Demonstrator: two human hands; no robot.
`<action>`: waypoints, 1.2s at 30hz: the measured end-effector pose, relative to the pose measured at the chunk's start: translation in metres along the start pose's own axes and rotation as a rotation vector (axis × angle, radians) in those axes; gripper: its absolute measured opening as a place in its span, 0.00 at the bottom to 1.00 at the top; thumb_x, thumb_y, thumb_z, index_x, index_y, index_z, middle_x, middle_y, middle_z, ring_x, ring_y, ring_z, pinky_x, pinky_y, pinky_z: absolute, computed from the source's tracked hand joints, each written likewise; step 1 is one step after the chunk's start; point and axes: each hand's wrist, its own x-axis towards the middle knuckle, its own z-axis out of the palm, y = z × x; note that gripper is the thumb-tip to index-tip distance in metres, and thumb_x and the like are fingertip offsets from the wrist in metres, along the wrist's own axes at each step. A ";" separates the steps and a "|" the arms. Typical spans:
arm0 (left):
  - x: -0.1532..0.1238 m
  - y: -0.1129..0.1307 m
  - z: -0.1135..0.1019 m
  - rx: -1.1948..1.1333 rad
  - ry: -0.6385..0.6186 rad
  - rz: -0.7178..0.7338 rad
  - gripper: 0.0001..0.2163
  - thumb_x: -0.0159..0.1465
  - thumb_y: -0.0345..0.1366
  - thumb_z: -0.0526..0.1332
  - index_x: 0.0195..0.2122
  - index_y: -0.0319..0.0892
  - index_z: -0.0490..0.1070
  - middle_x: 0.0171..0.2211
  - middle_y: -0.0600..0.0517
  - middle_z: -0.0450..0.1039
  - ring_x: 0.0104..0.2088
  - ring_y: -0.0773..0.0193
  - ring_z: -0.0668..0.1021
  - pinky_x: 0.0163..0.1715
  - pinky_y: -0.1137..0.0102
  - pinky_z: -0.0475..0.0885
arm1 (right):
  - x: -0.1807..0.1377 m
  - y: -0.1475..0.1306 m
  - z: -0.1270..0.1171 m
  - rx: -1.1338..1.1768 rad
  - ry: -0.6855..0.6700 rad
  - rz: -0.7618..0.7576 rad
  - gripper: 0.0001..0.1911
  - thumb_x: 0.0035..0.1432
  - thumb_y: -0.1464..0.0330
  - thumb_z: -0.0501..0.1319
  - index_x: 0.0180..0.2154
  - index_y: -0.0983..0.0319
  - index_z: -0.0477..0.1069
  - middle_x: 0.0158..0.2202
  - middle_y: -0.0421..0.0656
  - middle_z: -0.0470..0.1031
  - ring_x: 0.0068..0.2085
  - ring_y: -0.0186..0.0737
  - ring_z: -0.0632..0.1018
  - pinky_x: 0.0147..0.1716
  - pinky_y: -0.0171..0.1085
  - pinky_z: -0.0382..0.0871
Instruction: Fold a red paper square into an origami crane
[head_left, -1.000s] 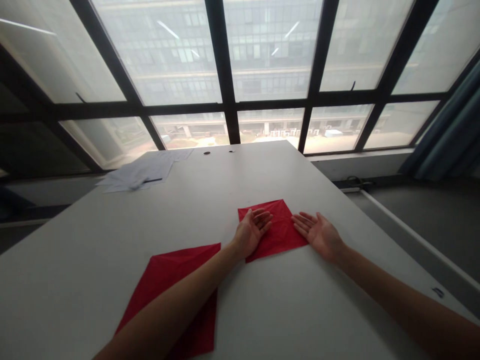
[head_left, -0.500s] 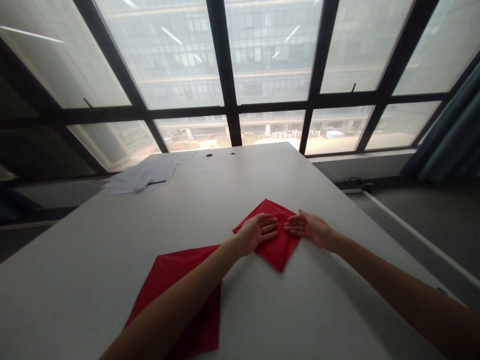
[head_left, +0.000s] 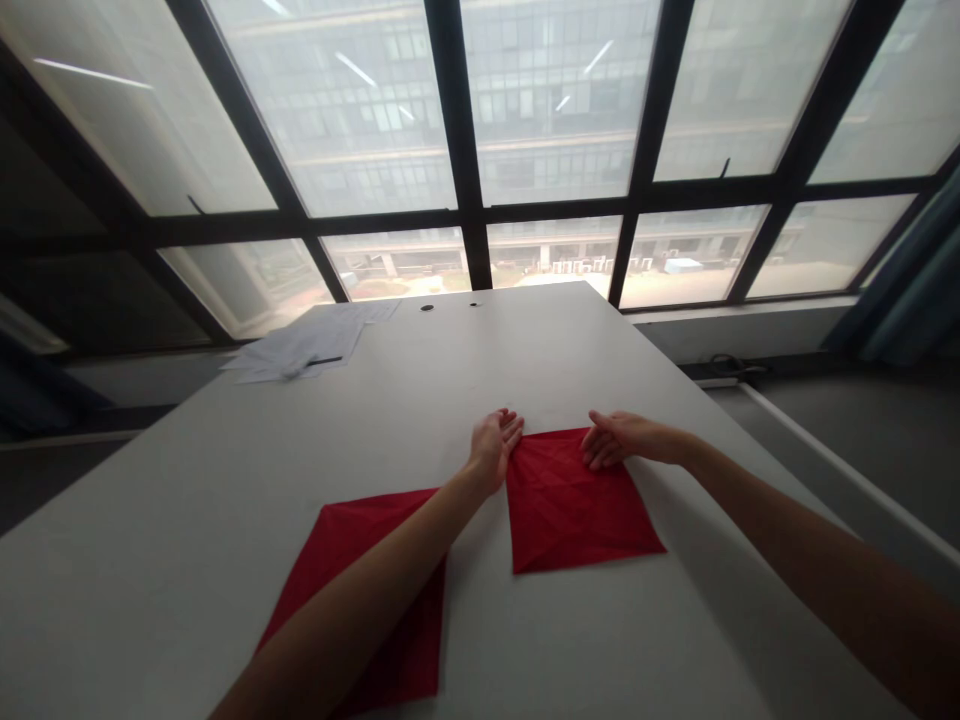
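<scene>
A square red cloth [head_left: 577, 510] lies spread on the white table, with faint creases across it. My left hand [head_left: 495, 447] is at its upper left corner, palm turned sideways and fingers stretched out, touching or very close to the edge. My right hand [head_left: 616, 438] rests at the upper right part, thumb apart and fingers bent loosely down onto the fabric. Nothing is seen gripped in either hand. A second red cloth [head_left: 360, 525] lies nearer to me on the left, partly hidden under my left forearm.
The white table [head_left: 420, 400] reaches toward large windows with dark frames. Loose papers [head_left: 292, 345] with a dark pen [head_left: 325, 360] on them lie at the far left. Two small holes are in the tabletop's far end. A blue curtain [head_left: 892, 270] hangs at the right.
The smaller folded red diamond between my hands is now an opened-out square. My left hand has moved left and slightly up to its corner; my right hand stays near its upper right.
</scene>
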 end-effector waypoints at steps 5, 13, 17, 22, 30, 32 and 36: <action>-0.018 -0.010 0.006 -0.003 -0.397 -0.154 0.13 0.69 0.37 0.54 0.47 0.34 0.72 0.52 0.35 0.73 0.52 0.52 0.78 0.56 0.59 0.71 | 0.011 -0.008 -0.002 0.122 -0.049 -0.064 0.25 0.60 0.53 0.62 0.34 0.72 0.77 0.27 0.54 0.81 0.26 0.41 0.82 0.26 0.33 0.75; -0.009 -0.022 0.002 -0.011 -0.275 -0.114 0.10 0.69 0.33 0.54 0.44 0.35 0.73 0.53 0.36 0.73 0.53 0.56 0.77 0.56 0.65 0.72 | 0.000 0.007 0.077 0.798 0.363 -0.364 0.21 0.71 0.61 0.49 0.40 0.66 0.76 0.41 0.51 0.82 0.44 0.43 0.82 0.49 0.41 0.76; -0.008 -0.023 0.000 -0.027 -0.270 -0.122 0.13 0.71 0.37 0.53 0.46 0.34 0.72 0.55 0.35 0.70 0.54 0.55 0.76 0.56 0.65 0.73 | -0.026 0.040 0.071 0.960 0.428 -0.221 0.21 0.71 0.60 0.46 0.44 0.66 0.72 0.46 0.56 0.79 0.50 0.45 0.80 0.52 0.44 0.75; -0.007 -0.023 0.000 -0.043 -0.250 -0.129 0.13 0.71 0.38 0.53 0.48 0.35 0.71 0.56 0.35 0.70 0.56 0.55 0.75 0.56 0.64 0.73 | -0.051 0.037 0.027 0.931 0.713 -0.286 0.23 0.71 0.59 0.44 0.42 0.65 0.73 0.43 0.57 0.80 0.50 0.45 0.80 0.52 0.43 0.75; -0.004 -0.025 -0.002 -0.059 -0.277 -0.118 0.15 0.71 0.39 0.52 0.49 0.34 0.70 0.56 0.33 0.69 0.56 0.55 0.75 0.55 0.65 0.74 | -0.042 0.040 0.077 0.961 0.454 -0.256 0.23 0.71 0.58 0.45 0.43 0.65 0.73 0.46 0.55 0.80 0.53 0.47 0.78 0.54 0.48 0.74; -0.003 -0.025 -0.003 -0.052 -0.265 -0.116 0.15 0.71 0.39 0.52 0.50 0.33 0.70 0.56 0.33 0.69 0.55 0.54 0.76 0.55 0.65 0.74 | -0.047 0.050 0.072 0.956 0.537 -0.225 0.23 0.71 0.60 0.44 0.44 0.65 0.73 0.44 0.56 0.80 0.51 0.47 0.79 0.53 0.48 0.75; -0.003 -0.025 -0.002 -0.048 -0.264 -0.131 0.16 0.72 0.39 0.51 0.50 0.33 0.69 0.57 0.33 0.68 0.55 0.54 0.76 0.54 0.65 0.74 | -0.070 0.053 0.044 0.923 0.689 -0.179 0.20 0.71 0.64 0.45 0.42 0.66 0.73 0.40 0.57 0.81 0.47 0.47 0.81 0.52 0.46 0.75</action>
